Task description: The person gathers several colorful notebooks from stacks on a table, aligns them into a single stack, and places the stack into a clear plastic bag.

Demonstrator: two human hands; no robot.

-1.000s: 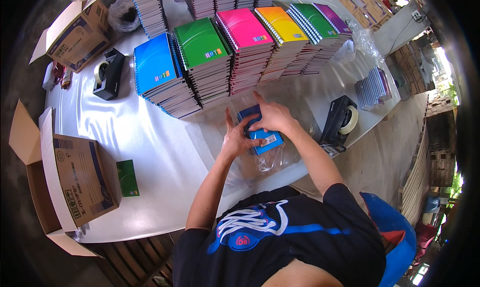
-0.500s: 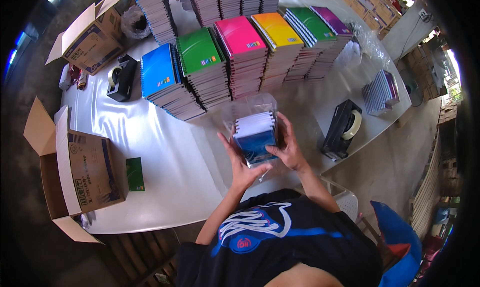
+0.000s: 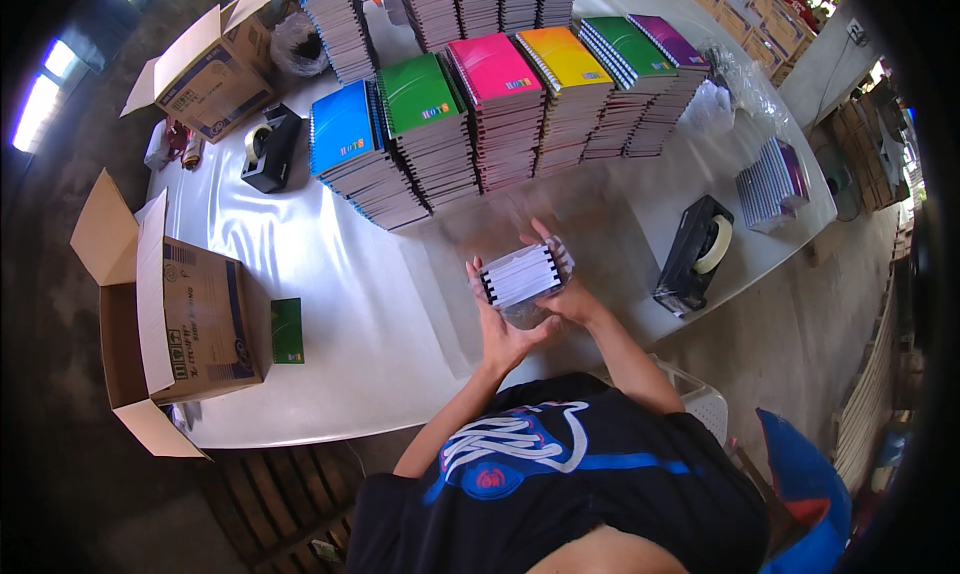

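A small stack of spiral notebooks sits between my two hands in a transparent plastic bag, white page edges facing up and black binding showing at both ends. My left hand is wrapped round the stack's left side and lower edge. On the right side, my right hand grips it, with some fingers behind the plastic. The bag looks crumpled near my thumbs. Beyond my hands stand tall stacks of spiral notebooks with blue, green, pink and yellow covers.
Tape dispensers stand at left and right. Two open cardboard boxes occupy the left side. A green notebook lies beside the nearer box. A smaller notebook stack and crumpled plastic are at right.
The held stack has tipped so its page edges face up, and its blue cover has gone from sight. My hands have turned with it. The whole view has shifted slightly.
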